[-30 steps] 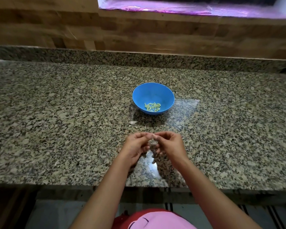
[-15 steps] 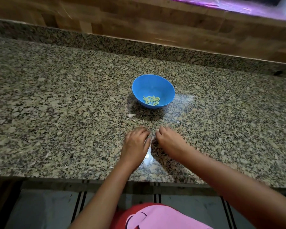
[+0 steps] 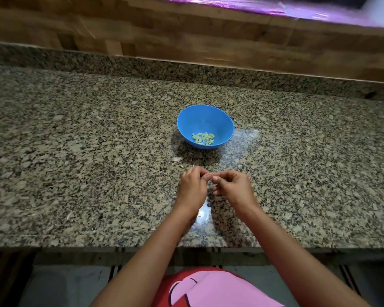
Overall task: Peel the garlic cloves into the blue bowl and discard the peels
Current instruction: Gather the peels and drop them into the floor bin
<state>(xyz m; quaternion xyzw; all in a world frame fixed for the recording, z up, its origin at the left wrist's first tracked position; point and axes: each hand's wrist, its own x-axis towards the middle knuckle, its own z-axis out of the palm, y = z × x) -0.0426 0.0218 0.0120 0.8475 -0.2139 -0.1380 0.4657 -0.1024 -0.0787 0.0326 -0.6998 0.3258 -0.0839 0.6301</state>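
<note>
Head view: one blue bowl [image 3: 205, 126] sits mid-counter [image 3: 75, 151], holding a small cluster of peeled cloves [image 3: 202, 138], too bunched to count. One loose peel [image 3: 177, 159] lies just in front of it, a smaller scrap [image 3: 179, 166] nearer me. My left hand [image 3: 193, 188] and right hand [image 3: 233, 188] meet fingertip to fingertip, curled shut; whether they pinch a clove I cannot tell. Bare granite spreads wide on both sides; its front edge runs under my forearms.
</note>
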